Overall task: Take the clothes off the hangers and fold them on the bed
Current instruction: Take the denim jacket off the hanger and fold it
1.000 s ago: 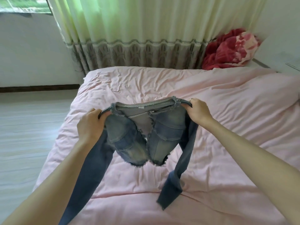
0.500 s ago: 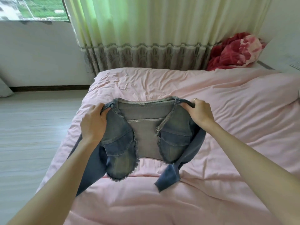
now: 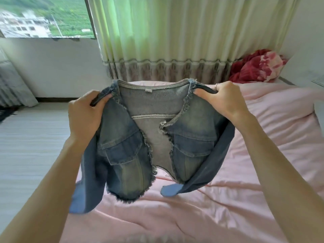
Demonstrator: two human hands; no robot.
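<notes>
A short denim jacket [image 3: 121, 146] with frayed edges hangs in the air above the pink bed [image 3: 254, 155], its front facing me. My left hand [image 3: 84, 116] grips its left shoulder and my right hand [image 3: 222, 100] grips its right shoulder. Both sleeves dangle down, and their cuffs reach the sheet. A dark bar runs under my fingers at each shoulder; I cannot tell whether it is a hanger.
A crumpled red and pink blanket [image 3: 257, 67] lies at the far right corner of the bed. A pale green curtain [image 3: 175, 41] hangs behind the bed, with a window [image 3: 47, 16] to its left. Light wooden floor [image 3: 31, 141] lies left of the bed.
Both hands have lifted the jacket up off the bed and toward me. It now hangs more upright, with the sleeves swinging below.
</notes>
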